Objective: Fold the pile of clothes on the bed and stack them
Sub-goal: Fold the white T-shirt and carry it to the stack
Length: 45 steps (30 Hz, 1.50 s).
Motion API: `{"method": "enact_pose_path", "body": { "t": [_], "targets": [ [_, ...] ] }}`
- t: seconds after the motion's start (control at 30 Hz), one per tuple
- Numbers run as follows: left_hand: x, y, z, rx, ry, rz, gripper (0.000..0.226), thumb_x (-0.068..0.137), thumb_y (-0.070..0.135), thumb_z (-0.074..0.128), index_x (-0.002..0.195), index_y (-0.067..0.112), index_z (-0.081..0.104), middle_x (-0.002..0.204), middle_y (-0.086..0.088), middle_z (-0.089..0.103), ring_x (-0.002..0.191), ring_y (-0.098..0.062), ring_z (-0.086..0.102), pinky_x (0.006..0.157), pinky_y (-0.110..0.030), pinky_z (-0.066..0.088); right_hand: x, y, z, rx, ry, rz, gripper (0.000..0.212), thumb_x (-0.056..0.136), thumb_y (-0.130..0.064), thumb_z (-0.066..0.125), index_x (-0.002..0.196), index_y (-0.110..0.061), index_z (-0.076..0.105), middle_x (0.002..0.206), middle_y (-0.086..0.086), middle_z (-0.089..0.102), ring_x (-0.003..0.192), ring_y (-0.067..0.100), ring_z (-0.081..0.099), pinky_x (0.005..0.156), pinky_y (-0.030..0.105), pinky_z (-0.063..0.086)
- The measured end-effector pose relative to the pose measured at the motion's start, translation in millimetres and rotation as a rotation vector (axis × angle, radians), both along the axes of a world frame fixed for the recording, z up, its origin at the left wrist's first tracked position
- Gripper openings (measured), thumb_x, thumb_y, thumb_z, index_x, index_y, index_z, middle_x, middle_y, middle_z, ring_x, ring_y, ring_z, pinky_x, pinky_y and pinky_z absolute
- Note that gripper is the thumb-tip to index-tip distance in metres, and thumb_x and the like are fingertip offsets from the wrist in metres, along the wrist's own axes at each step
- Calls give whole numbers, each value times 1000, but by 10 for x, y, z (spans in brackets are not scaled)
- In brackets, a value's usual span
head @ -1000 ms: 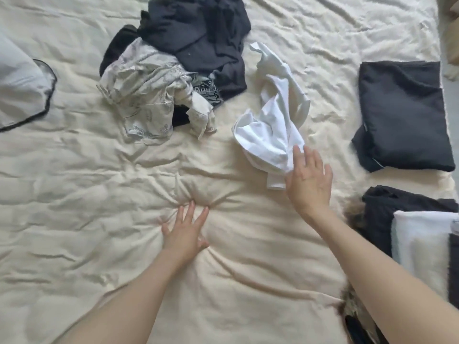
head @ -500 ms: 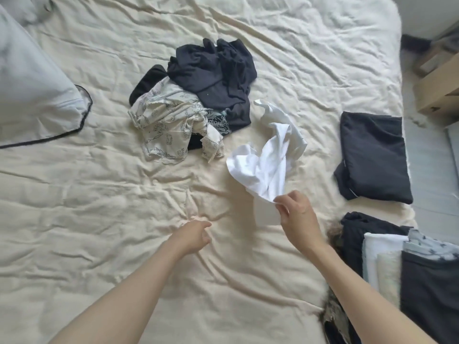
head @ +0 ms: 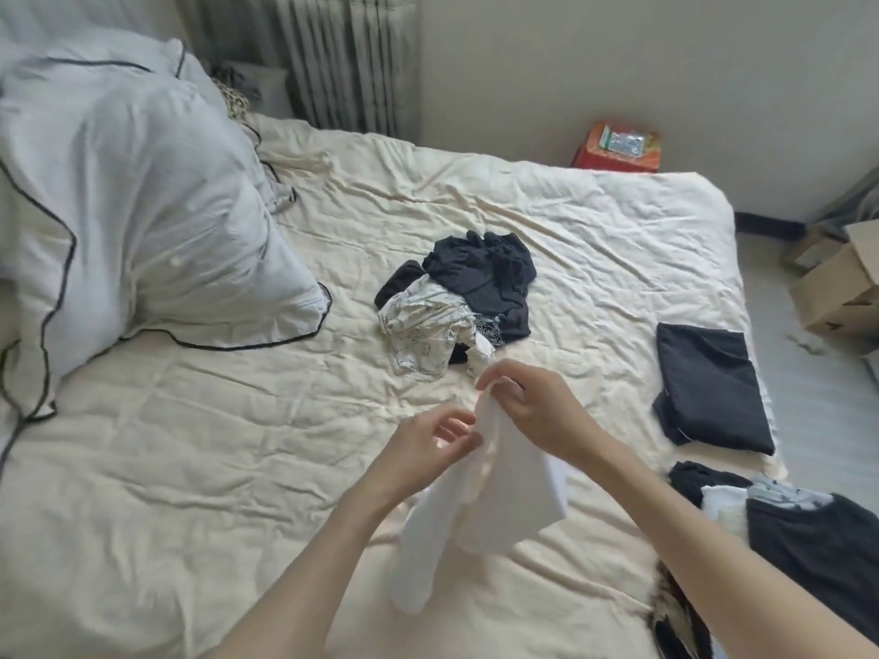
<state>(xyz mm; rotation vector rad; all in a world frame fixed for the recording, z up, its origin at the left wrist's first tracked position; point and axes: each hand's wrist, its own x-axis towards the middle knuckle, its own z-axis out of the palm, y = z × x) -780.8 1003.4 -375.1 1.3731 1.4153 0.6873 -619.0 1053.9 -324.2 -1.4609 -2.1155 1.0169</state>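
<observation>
The white garment (head: 494,497) has come up off the bed (head: 190,468), right hand (head: 537,411) pinching its top, left hand (head: 428,444) apparently gripping alongside, so folding begins.

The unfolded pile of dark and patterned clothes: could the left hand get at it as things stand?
Probably not right away: the left hand and right hand both hold the white garment. The bed between hand and pile lies bare.

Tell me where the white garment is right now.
In the head view the white garment hangs low in the centre, held up above the bed by the left hand and right hand, just in front of the unfolded pile.
</observation>
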Motion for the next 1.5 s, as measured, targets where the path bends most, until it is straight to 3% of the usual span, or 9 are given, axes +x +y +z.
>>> {"method": "enact_pose_path", "body": {
  "t": [0.1, 0.23, 0.43, 0.63, 0.8, 0.93, 1.1, 1.3, 1.5],
  "targets": [
    [-278, -250, 413, 67, 117, 97, 43, 73, 55, 64, 98, 20, 62, 87, 3, 67, 84, -13, 62, 74, -28, 47, -423, -60, 523, 89, 68, 46, 20, 89, -6, 52, 94, -16, 69, 89, -9, 64, 87, 9, 56, 72, 9, 37],
    [-813, -502, 921, 243, 365, 293, 14, 90, 14, 57, 88, 1, 60, 84, -16, 65, 84, -32, 60, 73, -33, 39, -896, -176, 1121, 193, 46, 188, 9, 89, -15, 61, 93, -16, 68, 90, 0, 67, 87, 16, 58, 76, 25, 43],
    [-1560, -1146, 1651, 427, 630, 407, 12, 88, 1, 58, 92, 1, 69, 89, -11, 68, 86, -26, 60, 68, -20, 33, -1182, -467, 1478, 312, -147, 378, 10, 87, -19, 58, 87, -14, 67, 86, 1, 64, 85, 19, 57, 69, 25, 41],
    [-1763, -1721, 2168, 404, 488, 614, 9, 85, 3, 65, 90, 8, 69, 78, 5, 63, 69, 4, 56, 65, -3, 38, -1180, -639, 1429, 245, -51, 280, 25, 88, -21, 64, 72, -3, 59, 69, 8, 57, 66, 22, 50, 59, 31, 36],
    [-1904, -2117, 2240, 338, 532, 666, 7, 82, 9, 70, 83, 16, 69, 78, 3, 64, 71, -4, 55, 60, -3, 36, -1372, -801, 1509, 143, 109, 297, 37, 88, -18, 66, 69, 8, 49, 62, 10, 41, 58, 16, 32, 47, 23, 21],
    [-2106, -2371, 2164, 281, 559, 704, 18, 79, 17, 74, 75, 29, 61, 78, 8, 64, 72, -7, 55, 59, -6, 38, -1647, -1007, 1657, 184, 196, 352, 40, 88, -19, 65, 61, -8, 37, 54, 0, 30, 50, 11, 25, 43, 20, 22],
    [-2040, -2503, 1905, 351, 601, 761, 28, 80, 20, 72, 103, 24, 56, 97, 9, 52, 82, -8, 50, 73, -16, 38, -2117, -1300, 1810, -134, 332, 314, 50, 84, -17, 68, 51, -16, 31, 42, -8, 26, 36, 7, 24, 36, 18, 17],
    [-1669, -2600, 1603, 389, 12, 783, 13, 86, 19, 68, 92, 28, 61, 85, 9, 67, 74, -3, 64, 68, -16, 45, -2516, -1512, 1951, -509, 494, 116, 24, 83, -7, 69, 67, -8, 53, 51, 1, 56, 43, 11, 54, 44, 21, 43],
    [-1619, -2540, 1305, 208, 80, 770, 71, 79, 24, 75, 138, 22, 36, 130, 14, 42, 111, -6, 49, 91, -21, 43, -2615, -1491, 2026, -600, 632, 6, 16, 86, -1, 64, 74, -4, 54, 71, 9, 55, 62, 19, 54, 58, 30, 50]
  ]
}}
